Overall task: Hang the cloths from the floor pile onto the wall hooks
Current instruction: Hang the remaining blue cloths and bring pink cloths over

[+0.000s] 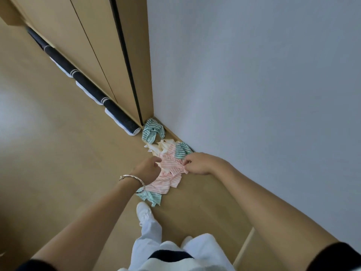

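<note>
A pile of cloths lies on the wooden floor along the foot of the grey wall. It holds pink-striped cloths (166,181), teal-striped cloths (151,132) and a cream one (156,148). My right hand (197,163) pinches the edge of a pink-striped cloth at the pile's right side. My left hand (149,169), with a silver bangle on the wrist, reaches over the pile's left side with fingers loosely bent; what lies under it is hidden. No wall hooks are in view.
A rolled dark mat (84,83) lies along the wooden cabinet doors (93,45) at the left. The grey wall (254,85) fills the right. My white shoe (144,212) stands just below the pile, beside another teal cloth (152,197).
</note>
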{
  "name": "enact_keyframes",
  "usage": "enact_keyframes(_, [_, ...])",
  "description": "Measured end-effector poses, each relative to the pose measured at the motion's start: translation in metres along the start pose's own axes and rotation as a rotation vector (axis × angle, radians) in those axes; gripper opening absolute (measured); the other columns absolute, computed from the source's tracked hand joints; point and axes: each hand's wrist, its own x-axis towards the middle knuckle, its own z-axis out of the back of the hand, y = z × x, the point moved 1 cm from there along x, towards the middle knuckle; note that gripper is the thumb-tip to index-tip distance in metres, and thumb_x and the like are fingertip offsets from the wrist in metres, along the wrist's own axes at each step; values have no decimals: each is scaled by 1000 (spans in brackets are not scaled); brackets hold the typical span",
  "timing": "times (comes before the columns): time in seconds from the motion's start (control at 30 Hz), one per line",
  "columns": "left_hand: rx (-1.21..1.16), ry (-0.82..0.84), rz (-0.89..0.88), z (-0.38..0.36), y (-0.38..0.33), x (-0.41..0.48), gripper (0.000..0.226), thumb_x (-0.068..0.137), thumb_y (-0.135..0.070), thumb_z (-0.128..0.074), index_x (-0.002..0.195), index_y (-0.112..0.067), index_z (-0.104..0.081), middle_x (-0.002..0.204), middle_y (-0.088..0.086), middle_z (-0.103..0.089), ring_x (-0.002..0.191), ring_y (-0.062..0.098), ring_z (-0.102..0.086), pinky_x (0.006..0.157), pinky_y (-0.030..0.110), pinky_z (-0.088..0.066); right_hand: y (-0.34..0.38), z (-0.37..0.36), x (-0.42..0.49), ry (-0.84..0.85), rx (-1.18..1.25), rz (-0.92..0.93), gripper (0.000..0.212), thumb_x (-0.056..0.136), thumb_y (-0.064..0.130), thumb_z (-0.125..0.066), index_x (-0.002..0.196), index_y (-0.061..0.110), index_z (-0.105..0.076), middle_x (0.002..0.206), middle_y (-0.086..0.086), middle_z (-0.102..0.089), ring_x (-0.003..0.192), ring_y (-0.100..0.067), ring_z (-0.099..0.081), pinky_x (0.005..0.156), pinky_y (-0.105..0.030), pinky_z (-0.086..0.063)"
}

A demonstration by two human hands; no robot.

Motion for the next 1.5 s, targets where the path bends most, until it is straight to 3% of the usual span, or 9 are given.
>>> enact_keyframes(0.17, [-21,55,49,1,9,46,40,93,-13,-40,130,-20,-51,134,4,-52,120,23,-50,94,23,-36,-5,1,46,49,11,-35,34,93,20,-42,121,13,-59,129,-8,-57,114,-26,-53,97,-37,-44])
enact_keyframes(0.3, [-63,61,149,-12,19,80,39,93,-15,-41,130,-22,-51,134,5,-52,119,25,-51,96,24,-36,-13,0,95,108,-4,-18,31,94,17,-41,116,9,-61,123,-11,-59,100,-24,-53,74,-29,-41])
enact_keyframes(0.43, [-116,30,258,-31,35,103,37,93,-17,-42,127,-24,-53,132,5,-54,118,25,-52,97,26,-37,-14,-8,146,232,-65,21,39,97,17,-37,132,11,-53,139,-10,-51,121,-28,-49,89,-29,-38])
enact_keyframes(0.6, [-196,24,339,-62,53,153,40,94,-12,-41,133,-19,-48,127,6,-59,118,24,-52,94,24,-36,-12,-25,223,287,-55,106,34,95,19,-39,122,14,-59,131,-7,-58,116,-26,-53,85,-29,-38])
enact_keyframes(0.7, [-197,47,341,-86,65,179,41,94,-13,-40,134,-17,-47,127,6,-60,120,24,-51,94,24,-35,-22,-46,261,349,-68,97,34,96,19,-39,124,14,-59,134,-7,-56,119,-26,-51,92,-32,-40])
enact_keyframes(0.87, [-138,99,347,-133,116,220,44,91,-17,-41,135,-22,-44,131,5,-54,121,23,-49,97,31,-38,-43,-90,318,432,-88,57,33,97,20,-38,124,16,-57,130,-5,-57,116,-25,-52,82,-27,-35])
enact_keyframes(1.17, [-47,174,321,-184,220,292,44,92,-16,-40,136,-19,-42,125,9,-55,117,26,-51,96,33,-41,-64,-161,422,439,-16,-25,31,96,19,-38,118,14,-59,122,-4,-60,109,-23,-55,79,-27,-40])
enact_keyframes(1.3, [8,170,301,-213,252,327,44,92,-17,-40,135,-22,-43,127,5,-54,116,24,-52,95,33,-43,-78,-195,464,419,-8,-16,33,95,17,-37,116,13,-62,123,-4,-62,109,-22,-57,91,-35,-48])
enact_keyframes(1.5, [174,226,269,-260,302,387,34,91,-18,-41,121,-21,-57,123,4,-55,112,23,-54,92,32,-44,-113,-251,541,412,-39,-10,34,96,18,-36,117,16,-62,132,-5,-56,117,-23,-53,96,-37,-46])
